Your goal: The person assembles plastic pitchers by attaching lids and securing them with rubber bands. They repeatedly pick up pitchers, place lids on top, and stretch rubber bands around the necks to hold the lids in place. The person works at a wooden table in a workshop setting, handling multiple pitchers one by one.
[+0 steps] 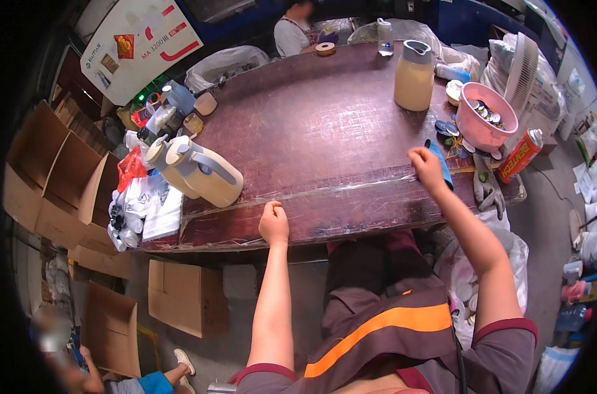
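Observation:
My left hand (273,224) is closed in a fist at the near edge of the brown table (298,111), with nothing visible in it. My right hand (428,169) is also closed, fingers curled, above the table's right part; I see nothing in it. Just beside it lies a flat blue item (441,164) with a black tip, partly hidden by the hand. Left of my left hand stand two beige jugs, the front jug (209,176) with a grey handle and lid. A third beige jug (413,82) with a grey rim stands at the far right.
A pink bucket (485,128) of small round pieces, an orange-red spray can (520,156) and a grey glove (487,187) are at the right. Plastic bags (160,210) cover the left corner. Cardboard boxes (186,299) stand below. Two other people are nearby, one at the back (290,36).

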`<state>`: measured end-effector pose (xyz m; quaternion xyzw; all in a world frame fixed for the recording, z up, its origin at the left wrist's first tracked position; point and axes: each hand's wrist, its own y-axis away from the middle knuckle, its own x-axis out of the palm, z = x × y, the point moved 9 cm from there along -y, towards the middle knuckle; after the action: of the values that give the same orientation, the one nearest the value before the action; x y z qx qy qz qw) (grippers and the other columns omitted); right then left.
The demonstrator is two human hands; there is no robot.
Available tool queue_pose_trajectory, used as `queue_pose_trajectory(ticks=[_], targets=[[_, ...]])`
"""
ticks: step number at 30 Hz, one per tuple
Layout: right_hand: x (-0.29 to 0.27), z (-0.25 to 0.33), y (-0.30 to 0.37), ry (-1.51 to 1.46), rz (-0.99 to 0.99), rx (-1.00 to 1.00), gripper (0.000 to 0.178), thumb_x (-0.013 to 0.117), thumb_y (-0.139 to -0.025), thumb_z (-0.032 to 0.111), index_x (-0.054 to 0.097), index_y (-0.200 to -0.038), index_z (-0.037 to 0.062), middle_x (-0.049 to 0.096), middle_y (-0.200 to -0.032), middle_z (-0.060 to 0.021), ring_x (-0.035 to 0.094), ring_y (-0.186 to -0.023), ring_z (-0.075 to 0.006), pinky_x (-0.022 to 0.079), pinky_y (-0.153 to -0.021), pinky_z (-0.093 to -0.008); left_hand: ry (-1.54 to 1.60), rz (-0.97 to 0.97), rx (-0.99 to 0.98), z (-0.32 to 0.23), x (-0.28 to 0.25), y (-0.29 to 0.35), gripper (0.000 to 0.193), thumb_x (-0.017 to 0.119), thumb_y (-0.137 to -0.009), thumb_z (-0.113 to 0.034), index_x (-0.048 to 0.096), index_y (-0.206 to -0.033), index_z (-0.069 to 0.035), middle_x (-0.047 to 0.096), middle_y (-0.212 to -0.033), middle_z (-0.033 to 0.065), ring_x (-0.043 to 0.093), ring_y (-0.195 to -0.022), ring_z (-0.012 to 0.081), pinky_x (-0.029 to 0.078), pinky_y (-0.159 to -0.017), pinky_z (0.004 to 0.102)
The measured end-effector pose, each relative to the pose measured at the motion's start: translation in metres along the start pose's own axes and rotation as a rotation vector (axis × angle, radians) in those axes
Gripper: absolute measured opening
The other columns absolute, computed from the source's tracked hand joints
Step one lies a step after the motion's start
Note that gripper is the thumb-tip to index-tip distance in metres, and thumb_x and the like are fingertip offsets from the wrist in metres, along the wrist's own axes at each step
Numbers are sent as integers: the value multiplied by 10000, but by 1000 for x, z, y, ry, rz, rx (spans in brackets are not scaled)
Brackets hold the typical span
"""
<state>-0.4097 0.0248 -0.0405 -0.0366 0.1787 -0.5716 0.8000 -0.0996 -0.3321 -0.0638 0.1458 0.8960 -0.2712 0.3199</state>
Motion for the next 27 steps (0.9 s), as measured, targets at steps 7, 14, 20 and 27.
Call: queue_pose_trajectory(ticks=[7,14,20,27], targets=[[-31,24,-153,524,85,-92,373,591,-851,274,591,-1154,55,665,-974,-147,655,-825,-243,514,-716,-386,-21,29,-15,-3,3,1,161,514,-855,-174,664,-896,-129,653,-738,72,629,-657,243,484,-618,358],[-74,77,-282,1101,-113,-165,598,591,-850,333,406,-1389,152,631,-1128,-208,618,-1030,-366,485,-891,-470,-9,70,-49,-2,6,3,160,518,-860,-164,657,-917,-111,637,-717,56,596,-620,189,459,-598,324],[-35,96,-226,984,-167,-448,175,562,-897,252,563,-1052,170,667,-952,-135,650,-876,-347,508,-718,-470,-53,78,-65,1,8,2,161,516,-863,-154,660,-918,-106,630,-718,52,587,-621,161,451,-595,316],[-22,175,-39,124,13,-492,196,649,-883,180,588,-1018,53,676,-817,-129,677,-729,-236,513,-651,-330,588,435,-300,34,21,-15,307,525,-938,-332,623,-1096,-88,653,-856,4,593,-761,128,461,-692,270]])
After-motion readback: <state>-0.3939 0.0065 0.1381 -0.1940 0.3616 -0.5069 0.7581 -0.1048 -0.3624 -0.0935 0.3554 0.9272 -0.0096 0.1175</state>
